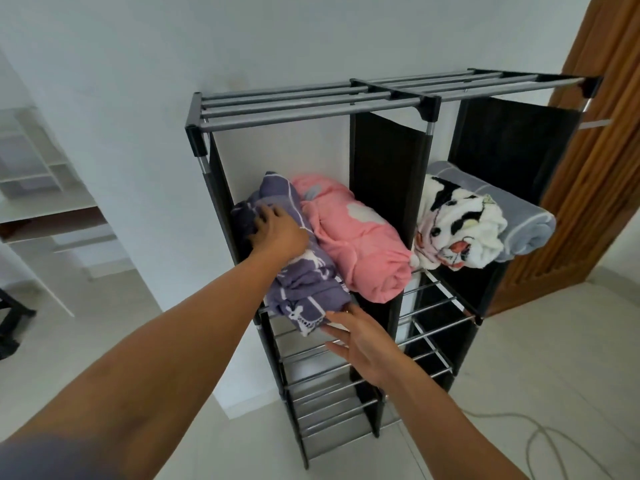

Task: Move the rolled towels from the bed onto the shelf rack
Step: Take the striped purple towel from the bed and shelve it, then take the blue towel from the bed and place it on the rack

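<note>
A black shelf rack (313, 110) with metal bars stands against the white wall. In its upper left compartment a purple rolled towel (304, 285) with white patterns lies beside a pink rolled towel (360, 237). My left hand (277, 230) presses down on the far part of the purple towel, fingers curled over it. My right hand (360, 341) is spread flat, its fingertips touching the towel's near end, which overhangs the shelf edge. In the right compartment lies a white-and-black rolled towel (460, 230) next to a grey one (519, 216).
Lower shelf bars (322, 386) of the rack hold nothing visible. A wooden slatted door (595, 161) stands open at the right. White shelving (38, 174) is at the left. A cable (533, 441) lies on the tiled floor at lower right.
</note>
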The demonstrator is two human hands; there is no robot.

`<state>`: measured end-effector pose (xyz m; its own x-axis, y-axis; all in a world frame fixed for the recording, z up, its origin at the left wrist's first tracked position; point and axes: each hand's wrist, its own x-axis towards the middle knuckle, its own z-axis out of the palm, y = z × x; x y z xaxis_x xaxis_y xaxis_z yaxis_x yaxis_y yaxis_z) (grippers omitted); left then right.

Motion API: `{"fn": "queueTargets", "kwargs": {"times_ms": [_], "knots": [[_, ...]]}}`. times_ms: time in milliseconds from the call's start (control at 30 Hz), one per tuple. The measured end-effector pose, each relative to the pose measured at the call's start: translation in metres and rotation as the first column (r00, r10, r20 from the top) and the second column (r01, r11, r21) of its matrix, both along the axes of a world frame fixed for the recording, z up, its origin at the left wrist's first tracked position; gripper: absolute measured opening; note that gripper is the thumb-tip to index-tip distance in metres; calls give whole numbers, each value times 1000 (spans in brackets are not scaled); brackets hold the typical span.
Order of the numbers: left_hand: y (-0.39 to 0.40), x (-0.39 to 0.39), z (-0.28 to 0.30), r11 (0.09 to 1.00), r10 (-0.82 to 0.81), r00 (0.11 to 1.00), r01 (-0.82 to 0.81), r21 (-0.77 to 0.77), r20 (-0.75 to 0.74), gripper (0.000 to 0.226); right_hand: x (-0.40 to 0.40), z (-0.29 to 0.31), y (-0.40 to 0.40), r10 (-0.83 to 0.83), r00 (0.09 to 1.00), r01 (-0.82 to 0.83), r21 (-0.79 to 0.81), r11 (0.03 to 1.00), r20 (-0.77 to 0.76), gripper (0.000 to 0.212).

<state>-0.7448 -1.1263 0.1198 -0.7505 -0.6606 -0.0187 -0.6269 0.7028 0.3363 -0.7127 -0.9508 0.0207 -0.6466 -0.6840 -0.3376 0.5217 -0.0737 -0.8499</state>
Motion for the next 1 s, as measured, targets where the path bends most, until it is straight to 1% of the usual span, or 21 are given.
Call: {"fn": "queueTargets", "kwargs": {"times_ms": [67,133,167,233,300,333,400,433,467,500,533,567,600,667,700,733,767,800,833,900,1000], "knots": [[10,1,-10,998,-54,998,54,-27,27,77,3,-1,10,-30,999,29,25,999,29,44],[10,1,-23,997,-70,996,73,-41,62,70,7,-3,25,-74,995,71,54,996,68,57],[6,0,-27,997,-65,995,68,-33,80,69,9,-3,34,-100,991,94,69,993,85,59],[-3,-2,-29,1000,-20,994,21,-7,105,70,15,-4,54,-152,981,143,76,987,117,54],[3,-7,-24,1000,26,993,-25,-11,112,70,18,-8,76,-210,969,201,81,976,131,39],[15,-11,-22,999,17,998,-15,-39,63,69,19,-11,87,-249,959,239,86,967,136,33],[59,-15,-18,986,-104,981,81,-145,-164,56,20,-18,109,-339,930,327,103,939,142,33],[87,-15,-17,973,-190,935,138,-187,-299,48,22,-21,121,-385,911,370,117,922,147,35],[116,-11,-16,956,-277,861,203,-211,-427,42,26,-24,135,-430,891,413,133,901,144,36],[147,-8,-17,932,-361,761,286,-221,-539,37,31,-26,152,-481,865,463,142,875,140,36],[178,-4,-15,892,-442,655,394,-221,-614,31,35,-26,170,-538,831,522,136,842,142,34],[208,-1,-16,829,-517,564,517,-213,-643,25,41,-26,191,-598,788,584,125,802,150,30],[238,4,-19,747,-597,503,634,-203,-625,20,48,-25,213,-657,737,646,120,754,157,27],[299,12,-35,565,-754,450,816,-123,-479,17,71,-24,263,-763,629,754,120,646,152,25],[332,19,-47,483,-821,442,875,-26,-362,18,86,-25,289,-811,569,802,125,584,140,25],[365,30,-58,409,-881,418,908,87,-223,22,104,-26,316,-854,505,845,130,519,123,24],[399,44,-69,332,-932,352,925,183,-85,27,126,-28,344,-894,436,884,135,447,105,21],[434,61,-80,250,-967,254,934,256,20,32,151,-31,373,-929,358,918,147,368,89,18],[469,81,-91,166,-986,148,935,313,82,33,181,-34,402,-959,272,946,162,281,76,15],[538,132,-108,23,-993,-25,918,395,117,30,249,-44,459,-994,85,977,190,97,72,10],[636,210,-123,-148,-978,-198,890,432,71,22,361,-52,538,-968,-230,955,214,-204,104,9]]}}
